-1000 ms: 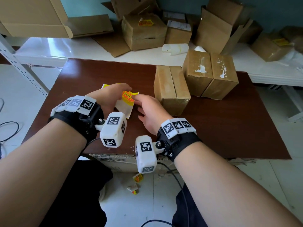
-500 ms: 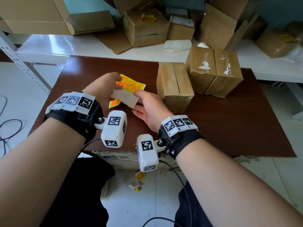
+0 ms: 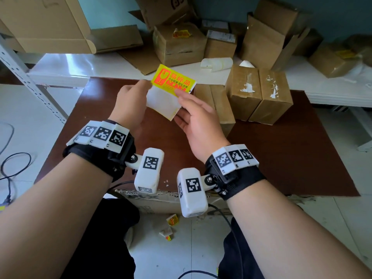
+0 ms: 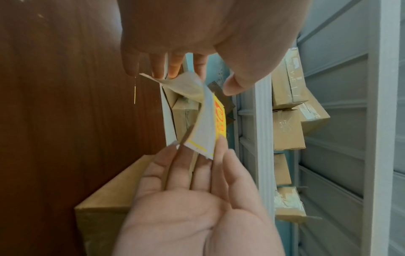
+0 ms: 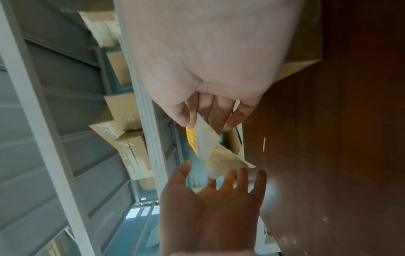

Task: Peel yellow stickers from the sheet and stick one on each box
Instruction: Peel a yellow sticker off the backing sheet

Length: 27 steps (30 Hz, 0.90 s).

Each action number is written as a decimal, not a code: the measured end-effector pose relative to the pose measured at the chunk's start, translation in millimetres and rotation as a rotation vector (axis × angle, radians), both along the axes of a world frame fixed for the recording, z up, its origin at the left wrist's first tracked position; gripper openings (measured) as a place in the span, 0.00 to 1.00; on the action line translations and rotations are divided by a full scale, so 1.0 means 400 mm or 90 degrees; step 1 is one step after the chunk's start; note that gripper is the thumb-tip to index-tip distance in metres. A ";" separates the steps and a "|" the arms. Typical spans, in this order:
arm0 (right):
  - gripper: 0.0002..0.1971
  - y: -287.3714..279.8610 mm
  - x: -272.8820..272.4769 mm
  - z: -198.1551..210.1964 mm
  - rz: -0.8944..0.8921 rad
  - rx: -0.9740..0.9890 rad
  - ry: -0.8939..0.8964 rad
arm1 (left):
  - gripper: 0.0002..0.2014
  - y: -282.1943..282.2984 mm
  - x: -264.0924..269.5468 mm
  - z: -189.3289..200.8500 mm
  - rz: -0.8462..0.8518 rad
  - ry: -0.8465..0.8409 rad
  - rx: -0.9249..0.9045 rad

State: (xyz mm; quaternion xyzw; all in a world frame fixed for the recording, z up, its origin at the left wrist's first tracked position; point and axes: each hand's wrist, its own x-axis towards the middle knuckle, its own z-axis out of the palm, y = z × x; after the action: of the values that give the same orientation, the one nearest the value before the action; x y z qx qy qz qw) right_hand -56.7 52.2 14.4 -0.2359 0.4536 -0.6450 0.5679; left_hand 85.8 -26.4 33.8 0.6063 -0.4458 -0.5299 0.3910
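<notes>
- Watching the head view first: my left hand (image 3: pixel 130 103) and right hand (image 3: pixel 198 125) now hold the sticker sheet up above the brown table (image 3: pixel 291 158), where half a second ago it sat lower and closer to me; the yellow fragile sticker (image 3: pixel 174 80) is lifted clear along its top, with bare white backing (image 3: pixel 163 103) showing under it; the left thumb and fingers pinch the backing's left edge, the right thumb and forefinger pinch the sticker's lower right edge; the nearest taped box (image 3: pixel 217 105) stands just beyond the right hand, two more boxes (image 3: pixel 259 93) beside it, none of the three stickered on the faces I can see.
- Left wrist view: the backing (image 4: pixel 186 86) curls away from the sticker (image 4: pixel 219 119); left fingers (image 4: pixel 175 65) grip its top; right fingers (image 4: pixel 221 155) pinch the low corner.
- Right wrist view: same split, sticker (image 5: pixel 191 138) against peeled backing (image 5: pixel 223 161); blur hides the grips' detail.
- Judging the peel nearly done; placing on the nearest box comes next.
</notes>
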 end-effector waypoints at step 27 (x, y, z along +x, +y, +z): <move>0.15 0.078 -0.341 -0.002 -0.396 -0.006 0.130 | 0.09 0.081 -0.226 -0.024 -0.163 0.186 -0.031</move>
State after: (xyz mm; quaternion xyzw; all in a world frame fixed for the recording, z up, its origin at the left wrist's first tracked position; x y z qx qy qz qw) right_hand -193.3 83.6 13.8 -0.1526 0.5555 -0.7627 0.2939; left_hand -4.7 6.1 24.3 0.4518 -0.4703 -0.6468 0.3955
